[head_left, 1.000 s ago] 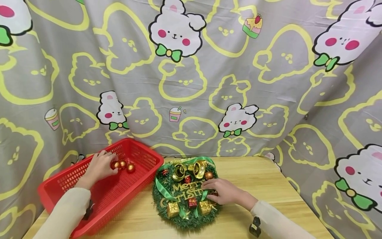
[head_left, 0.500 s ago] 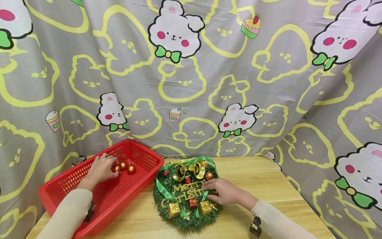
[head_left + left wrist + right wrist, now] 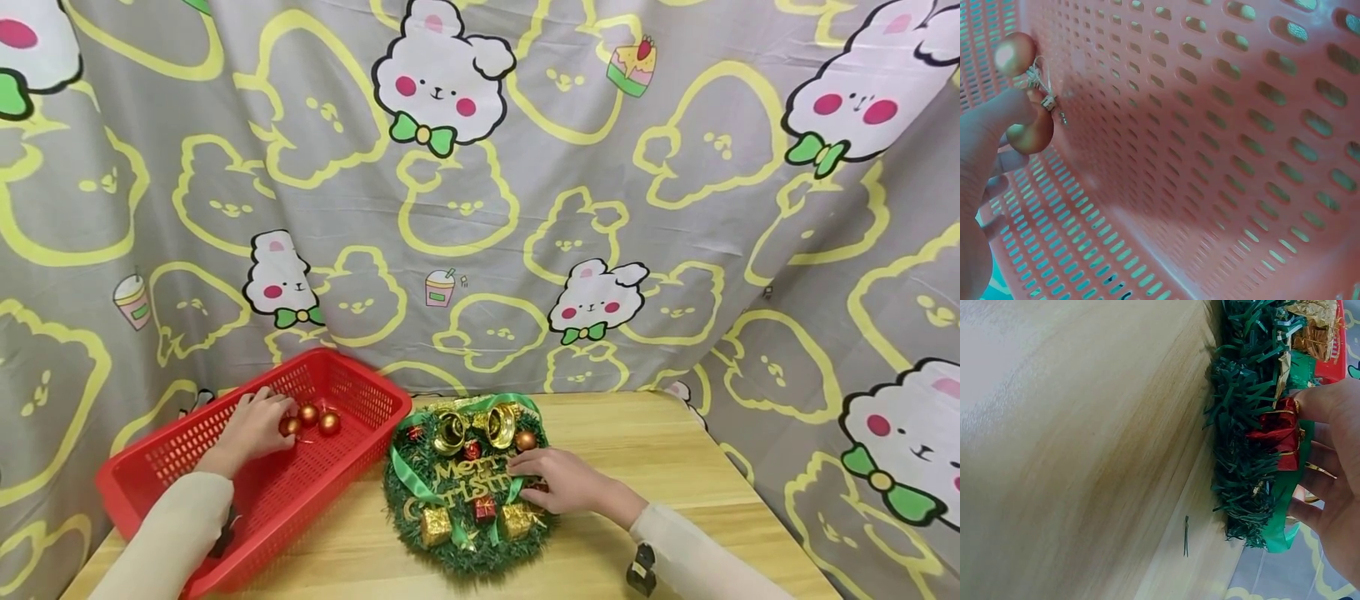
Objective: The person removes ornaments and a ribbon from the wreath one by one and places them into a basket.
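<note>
Inside the red plastic basket point(image 3: 300, 467), my left hand point(image 3: 258, 423) pinches a shiny gold Christmas ball point(image 3: 1032, 131), with the thumb over it and fingers behind. A second gold ball point(image 3: 1015, 54) lies close by, and a third gold ball point(image 3: 329, 422) sits to its right in the head view. My right hand point(image 3: 562, 482) rests on the right side of a green Christmas wreath point(image 3: 480, 558). In the right wrist view its thumb touches a small red gift box point(image 3: 1282, 434), while the fingers lie over the green ribbon point(image 3: 1285, 506).
Gold bells point(image 3: 501, 427), gold lettering point(image 3: 468, 479), gold gift boxes point(image 3: 435, 527) and a copper-coloured ball point(image 3: 527, 441) decorate the wreath. Basket and wreath stand side by side on a wooden table point(image 3: 630, 442). Behind the table hangs a patterned curtain point(image 3: 480, 275).
My left hand has dipped slightly in the basket, and the ball at its fingertips has shifted a little downward in the head view. The right hand and wreath have stayed put.
</note>
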{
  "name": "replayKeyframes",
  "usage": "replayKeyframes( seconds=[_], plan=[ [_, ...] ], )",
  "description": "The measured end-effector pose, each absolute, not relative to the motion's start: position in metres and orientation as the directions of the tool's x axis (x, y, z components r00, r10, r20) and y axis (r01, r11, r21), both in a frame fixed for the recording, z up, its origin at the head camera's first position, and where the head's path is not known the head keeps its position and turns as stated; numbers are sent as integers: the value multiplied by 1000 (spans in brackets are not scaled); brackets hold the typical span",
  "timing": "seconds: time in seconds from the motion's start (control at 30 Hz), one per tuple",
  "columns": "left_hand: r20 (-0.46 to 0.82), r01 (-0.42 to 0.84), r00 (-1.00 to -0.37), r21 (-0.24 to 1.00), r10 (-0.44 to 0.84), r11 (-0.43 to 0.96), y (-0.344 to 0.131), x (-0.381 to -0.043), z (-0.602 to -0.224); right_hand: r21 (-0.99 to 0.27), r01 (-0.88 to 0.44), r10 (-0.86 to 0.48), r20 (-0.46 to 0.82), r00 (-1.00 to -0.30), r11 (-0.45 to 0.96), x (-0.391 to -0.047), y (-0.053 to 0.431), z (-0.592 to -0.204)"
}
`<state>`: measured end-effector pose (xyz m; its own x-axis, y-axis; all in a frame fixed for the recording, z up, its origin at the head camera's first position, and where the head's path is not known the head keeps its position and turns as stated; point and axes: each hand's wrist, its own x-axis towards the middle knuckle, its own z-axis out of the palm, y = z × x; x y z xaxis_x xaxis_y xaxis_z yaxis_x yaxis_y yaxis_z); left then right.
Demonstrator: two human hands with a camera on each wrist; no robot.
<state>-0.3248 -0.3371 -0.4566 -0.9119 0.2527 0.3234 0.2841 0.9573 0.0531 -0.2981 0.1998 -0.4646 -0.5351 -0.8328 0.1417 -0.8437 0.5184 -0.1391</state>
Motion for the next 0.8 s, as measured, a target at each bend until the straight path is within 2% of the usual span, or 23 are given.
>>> replayKeyframes(
  seconds=[0.57, 0.8],
  plan=[
    [252, 244, -945, 108, 210, 964, -338, -324, -458, -153, -833, -823, 139, -551, 532, -297, 200, -465],
    [229, 239, -951, 110, 209, 965, -339, -322, -458, -140, -848, -830, 176, -529, 510, -296, 200, -467]
  ],
)
